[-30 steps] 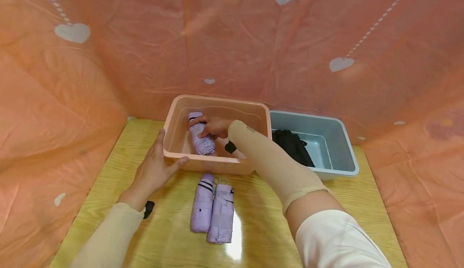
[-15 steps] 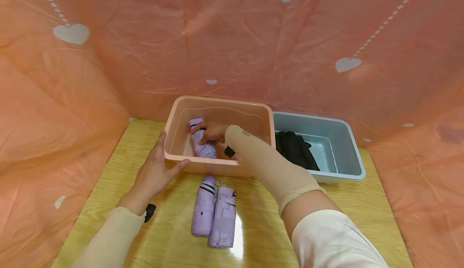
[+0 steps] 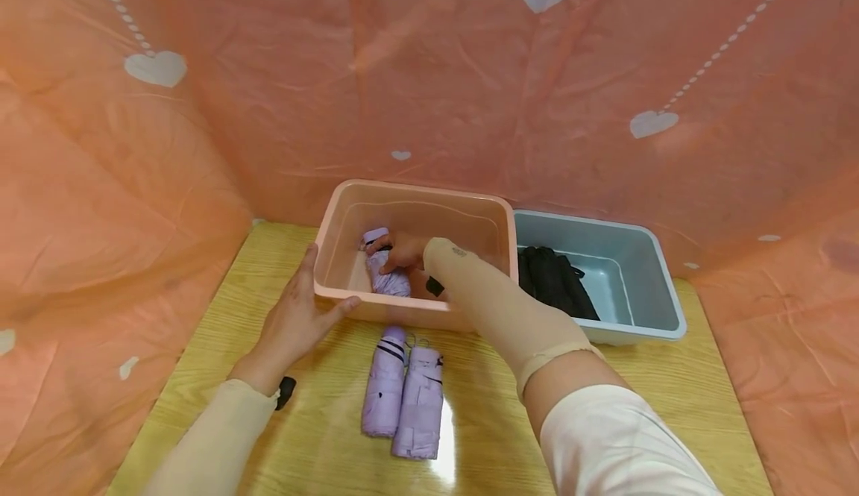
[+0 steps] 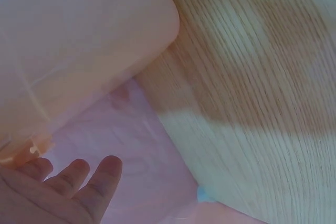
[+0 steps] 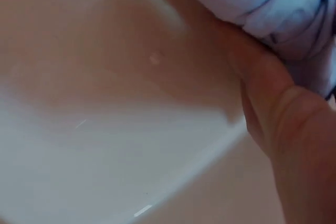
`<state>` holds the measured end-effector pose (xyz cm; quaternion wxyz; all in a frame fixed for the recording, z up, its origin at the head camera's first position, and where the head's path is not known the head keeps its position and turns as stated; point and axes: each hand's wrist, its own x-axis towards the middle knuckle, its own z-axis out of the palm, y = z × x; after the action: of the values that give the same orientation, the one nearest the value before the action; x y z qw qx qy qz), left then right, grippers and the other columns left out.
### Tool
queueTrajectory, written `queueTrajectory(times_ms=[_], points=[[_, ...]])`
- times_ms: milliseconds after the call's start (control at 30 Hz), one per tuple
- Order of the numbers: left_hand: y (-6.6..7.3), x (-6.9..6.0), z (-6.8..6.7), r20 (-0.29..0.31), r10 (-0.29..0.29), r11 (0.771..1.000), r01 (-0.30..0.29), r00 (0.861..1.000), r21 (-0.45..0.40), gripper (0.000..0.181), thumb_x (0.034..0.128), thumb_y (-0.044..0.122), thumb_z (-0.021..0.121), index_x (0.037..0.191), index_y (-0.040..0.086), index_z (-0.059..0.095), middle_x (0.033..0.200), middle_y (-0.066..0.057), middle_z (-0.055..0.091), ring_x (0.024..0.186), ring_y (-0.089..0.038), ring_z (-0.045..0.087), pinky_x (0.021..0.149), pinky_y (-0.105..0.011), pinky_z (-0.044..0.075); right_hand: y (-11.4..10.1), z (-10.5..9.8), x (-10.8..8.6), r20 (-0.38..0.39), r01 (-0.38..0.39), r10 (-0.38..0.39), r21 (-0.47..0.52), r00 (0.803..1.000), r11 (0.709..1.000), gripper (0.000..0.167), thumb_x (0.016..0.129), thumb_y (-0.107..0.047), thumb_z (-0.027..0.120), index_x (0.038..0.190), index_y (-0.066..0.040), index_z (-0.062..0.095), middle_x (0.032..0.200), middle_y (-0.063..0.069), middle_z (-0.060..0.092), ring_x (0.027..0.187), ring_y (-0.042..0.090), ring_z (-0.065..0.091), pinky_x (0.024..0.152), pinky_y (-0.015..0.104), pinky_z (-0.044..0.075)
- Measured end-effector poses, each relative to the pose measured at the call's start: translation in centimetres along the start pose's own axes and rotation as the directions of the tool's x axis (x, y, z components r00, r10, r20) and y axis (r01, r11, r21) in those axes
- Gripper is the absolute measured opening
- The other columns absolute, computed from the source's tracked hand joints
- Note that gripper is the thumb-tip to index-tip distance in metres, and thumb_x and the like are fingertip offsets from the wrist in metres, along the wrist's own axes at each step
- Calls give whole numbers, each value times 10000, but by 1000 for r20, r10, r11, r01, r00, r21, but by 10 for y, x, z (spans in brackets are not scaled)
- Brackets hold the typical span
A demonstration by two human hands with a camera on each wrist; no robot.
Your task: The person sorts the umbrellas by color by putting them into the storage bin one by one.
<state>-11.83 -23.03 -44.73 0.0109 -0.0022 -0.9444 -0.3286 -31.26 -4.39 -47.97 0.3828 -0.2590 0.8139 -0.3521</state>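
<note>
My right hand (image 3: 406, 251) reaches into a peach plastic bin (image 3: 429, 187) and grips a folded lilac umbrella (image 3: 391, 282) near its left end wall. In the right wrist view, the umbrella (image 5: 262, 9) shows pale fabric with dark lines beside my fingers. My left hand (image 3: 291, 324) rests on the bin's front left corner, thumb at the front rim and fingers along the left side. Those fingers look straight in the left wrist view. In front of the bin, two more folded lilac umbrellas, the left one (image 3: 385, 391) and the right one (image 3: 419, 406), lie side by side on the table.
A grey-blue bin (image 3: 644, 272) adjoins the peach bin on the right, with dark folded fabric items (image 3: 557, 280) inside. The wood-grain table (image 3: 537, 421) is enclosed by an orange sheet (image 3: 436, 93) printed with white hearts.
The umbrella in my right hand has come lower and nearer the front wall inside the peach bin. My left hand keeps its place at the corner. The whole scene shifts slightly right in view.
</note>
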Motion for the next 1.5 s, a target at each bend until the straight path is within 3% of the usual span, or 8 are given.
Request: queueTrajectory(times_ms=[133, 333, 433, 567, 700, 900, 1200, 1500], points=[[0, 2, 0, 17, 2, 1000, -2, 1000, 3, 1132, 856, 714, 603, 1605, 236, -98, 1608, -250, 182, 1405, -486, 287, 1026, -676, 325, 10, -7, 8, 72, 8, -3, -69, 997, 998, 636, 839, 29, 727, 1431, -119, 549, 1453, -57, 483, 1205, 127, 421, 760, 243, 458], [0, 8, -2, 39, -14, 1000, 14, 999, 9, 1147, 846, 736, 590, 1601, 234, -112, 1611, -252, 167, 1410, -492, 272, 1033, -681, 311, -6, -22, -9, 182, -221, 215, 11, 959, 975, 663, 903, -69, 720, 1483, -297, 492, 1396, -91, 436, 771, 162, 503, 647, 303, 486], [-1, 13, -2, 53, -12, 1000, 11, 999, 14, 1147, 847, 742, 581, 1599, 235, -121, 1614, -252, 155, 1414, -493, 261, 1043, -676, 301, -19, -31, -23, 177, -266, 247, 93, 953, 959, 677, 927, -40, 678, 1518, -269, 440, 1514, -24, 354, 985, 196, 561, 784, 377, 547], [-5, 25, -1, 61, 1, 1000, -1, 998, 13, 1144, 848, 752, 566, 1598, 233, -124, 1613, -252, 157, 1407, -501, 269, 1035, -681, 306, -43, -47, -53, 98, -180, 162, 212, 982, 961, 594, 970, 21, 571, 1522, -140, 419, 1614, 108, 250, 1411, 228, 330, 989, 518, 463], [-11, 38, -1, 67, -2, 1000, 2, 998, 6, 1151, 847, 759, 556, 1601, 205, -114, 1608, -264, 163, 1390, -521, 285, 1025, -693, 307, -63, -62, -80, 63, -73, 59, 254, 996, 964, 514, 1007, -2, 514, 1500, -127, 440, 1570, 132, 321, 1429, 286, 320, 1022, 555, 420], [-16, 59, -11, 79, 1, 1000, -2, 997, 11, 1155, 850, 760, 548, 1594, 206, -142, 1613, -268, 133, 1392, -537, 260, 1019, -711, 287, -90, -69, -132, 79, 50, -72, 252, 994, 966, 500, 1009, -91, 571, 1491, -168, 464, 1493, 58, 440, 1368, 206, 415, 983, 480, 476], [-29, 69, -19, 82, -27, 999, 25, 996, 19, 1167, 847, 770, 537, 1581, 216, -182, 1616, -277, 83, 1383, -568, 239, 1014, -730, 263, -59, -17, -191, 94, 156, -190, 286, 977, 945, 472, 992, -124, 626, 1450, -160, 519, 1401, 58, 515, 1283, 220, 507, 932, 430, 518], [-39, 69, -22, 60, -33, 999, 34, 998, -11, 1169, 854, 746, 559, 1586, 198, -170, 1577, -332, 166, 1331, -587, 320, 985, -723, 311, 10, 44, -201, 9, 133, -161, 522, 987, 843, 471, 987, -108, 627, 1442, -164, 519, 1366, 93, 533, 1225, 246, 568, 940, 478, 510]])
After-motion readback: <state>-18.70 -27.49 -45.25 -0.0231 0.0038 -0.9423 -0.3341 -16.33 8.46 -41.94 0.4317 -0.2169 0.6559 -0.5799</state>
